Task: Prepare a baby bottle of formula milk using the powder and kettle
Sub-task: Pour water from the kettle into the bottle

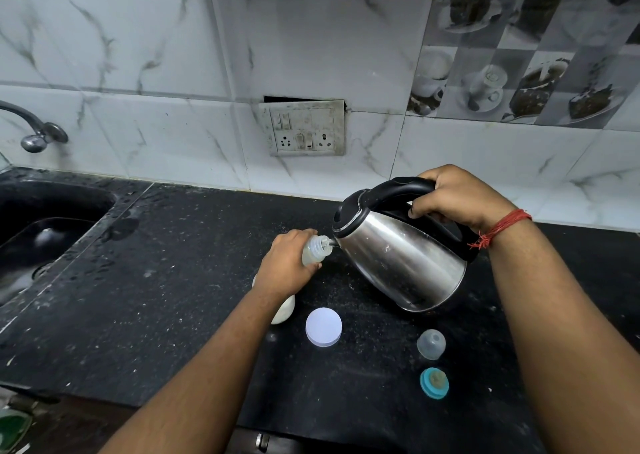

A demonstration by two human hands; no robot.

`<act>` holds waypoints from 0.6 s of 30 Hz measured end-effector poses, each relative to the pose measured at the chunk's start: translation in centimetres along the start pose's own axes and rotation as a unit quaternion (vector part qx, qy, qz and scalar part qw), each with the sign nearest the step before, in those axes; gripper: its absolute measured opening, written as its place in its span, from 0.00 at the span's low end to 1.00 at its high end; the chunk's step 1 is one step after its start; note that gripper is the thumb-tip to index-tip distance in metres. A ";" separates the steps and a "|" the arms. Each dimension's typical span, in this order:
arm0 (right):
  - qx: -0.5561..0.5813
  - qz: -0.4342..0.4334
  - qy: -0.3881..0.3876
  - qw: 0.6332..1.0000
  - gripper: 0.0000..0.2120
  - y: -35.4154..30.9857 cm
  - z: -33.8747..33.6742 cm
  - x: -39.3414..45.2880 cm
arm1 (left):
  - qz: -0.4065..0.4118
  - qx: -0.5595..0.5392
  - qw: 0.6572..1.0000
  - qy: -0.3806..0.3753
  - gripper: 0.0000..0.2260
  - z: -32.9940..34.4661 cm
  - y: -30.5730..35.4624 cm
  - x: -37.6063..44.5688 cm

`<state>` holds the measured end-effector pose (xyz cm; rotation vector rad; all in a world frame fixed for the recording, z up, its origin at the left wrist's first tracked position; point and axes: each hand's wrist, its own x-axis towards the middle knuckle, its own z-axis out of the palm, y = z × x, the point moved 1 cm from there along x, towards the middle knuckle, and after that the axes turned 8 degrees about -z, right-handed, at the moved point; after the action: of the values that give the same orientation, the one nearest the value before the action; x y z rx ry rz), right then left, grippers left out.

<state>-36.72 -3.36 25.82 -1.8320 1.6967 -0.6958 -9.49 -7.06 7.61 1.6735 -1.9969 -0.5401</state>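
My right hand (457,197) grips the black handle of a steel kettle (401,263), which is tilted to the left. Its spout touches the open threaded neck of a clear baby bottle (317,251). My left hand (289,263) is wrapped around that bottle and holds it above the black counter (173,298). A thin stream of water runs from the spout into the neck. A white powder container (284,311) stands partly hidden under my left forearm. Its round white lid (323,326) lies flat beside it.
A clear bottle cap (431,344) and a teal ring with the nipple (434,383) lie on the counter at the front right. A black sink (45,232) with a tap (34,131) is at the left. A switchboard (304,128) is on the tiled wall.
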 end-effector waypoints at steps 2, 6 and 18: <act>-0.003 0.000 -0.003 1.000 0.07 0.0 0.0 0.1 | 0.000 0.001 1.000 -0.002 0.30 0.0 0.1 0.1; -0.005 0.000 -0.004 1.000 0.06 0.1 0.0 0.1 | 0.001 0.005 1.000 -0.003 0.30 0.0 0.1 0.0; -0.007 -0.004 -0.011 1.000 0.07 -0.1 -0.2 0.1 | 0.006 0.010 1.000 -0.004 0.30 0.1 0.2 0.2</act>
<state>-36.81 -3.45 26.02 -1.8501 1.6862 -0.6652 -9.72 -7.27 7.63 1.6742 -2.0233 -0.5249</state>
